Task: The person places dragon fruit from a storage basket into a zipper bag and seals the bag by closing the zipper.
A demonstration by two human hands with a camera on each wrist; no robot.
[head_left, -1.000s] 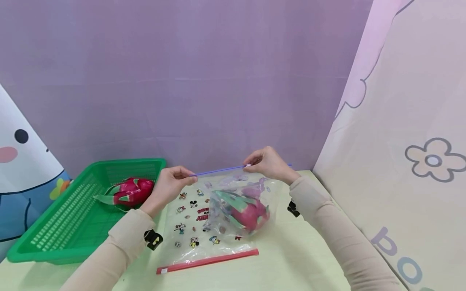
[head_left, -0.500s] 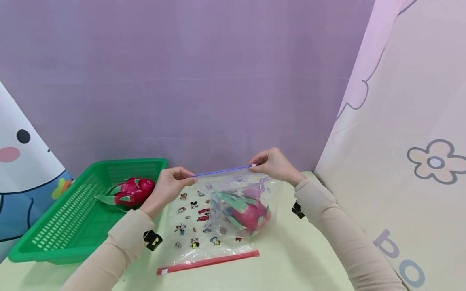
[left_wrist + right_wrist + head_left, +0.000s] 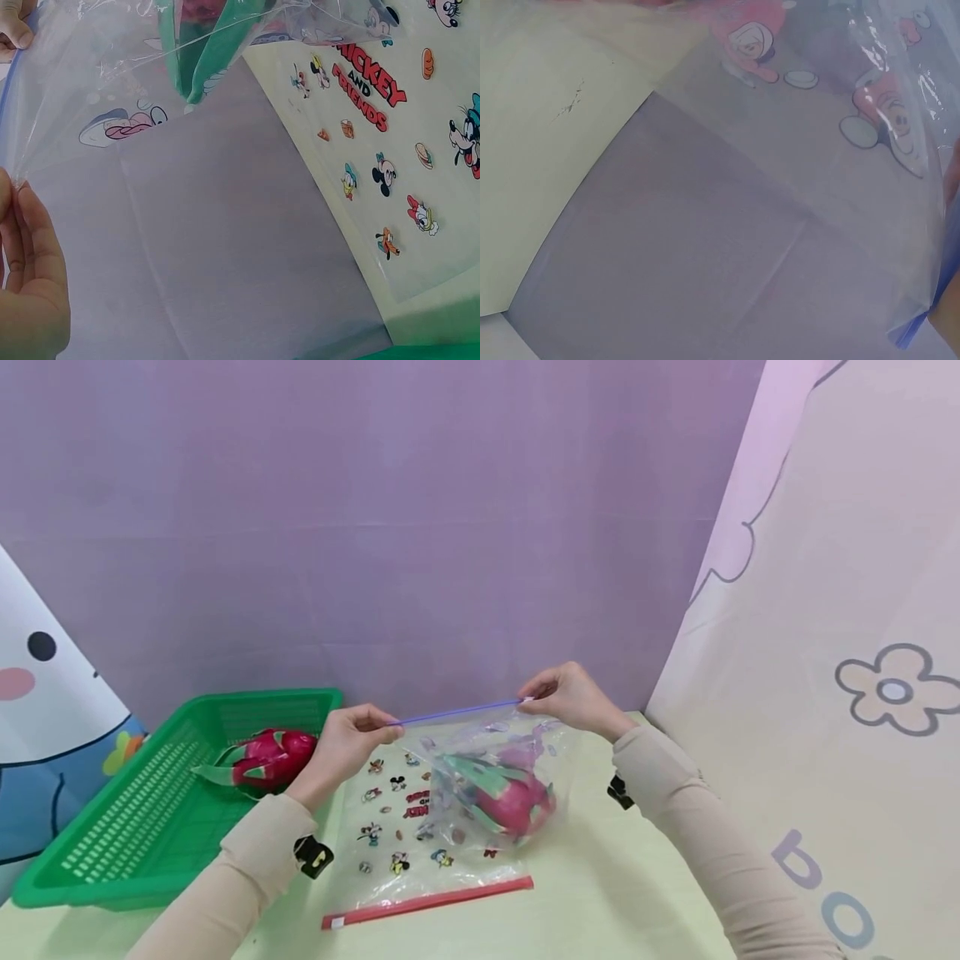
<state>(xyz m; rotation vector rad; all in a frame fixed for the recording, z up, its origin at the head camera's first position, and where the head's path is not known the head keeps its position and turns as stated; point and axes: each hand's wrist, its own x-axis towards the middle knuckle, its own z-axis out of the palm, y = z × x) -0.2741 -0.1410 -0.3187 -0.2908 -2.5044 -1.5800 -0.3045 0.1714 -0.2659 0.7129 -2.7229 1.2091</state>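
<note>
A clear zip bag hangs upright from both hands, its blue zip strip stretched between them. My left hand pinches the strip's left end between thumb and fingers. At its right part, my right hand pinches the small pale slider. Inside the bag a dragon fruit, pink with green scales, sags toward the bottom. In the left wrist view, green tips of the fruit show through the plastic. The right wrist view catches only slivers of a hand beside the blue strip.
Flat on the table, beneath the hanging bag, lies a second clear bag with cartoon prints and a red zip strip. To the left stands a green basket holding another dragon fruit. A purple curtain closes the back.
My right hand has slid a little to the right along the blue strip together with the slider. The left hand keeps its hold on the left end.
</note>
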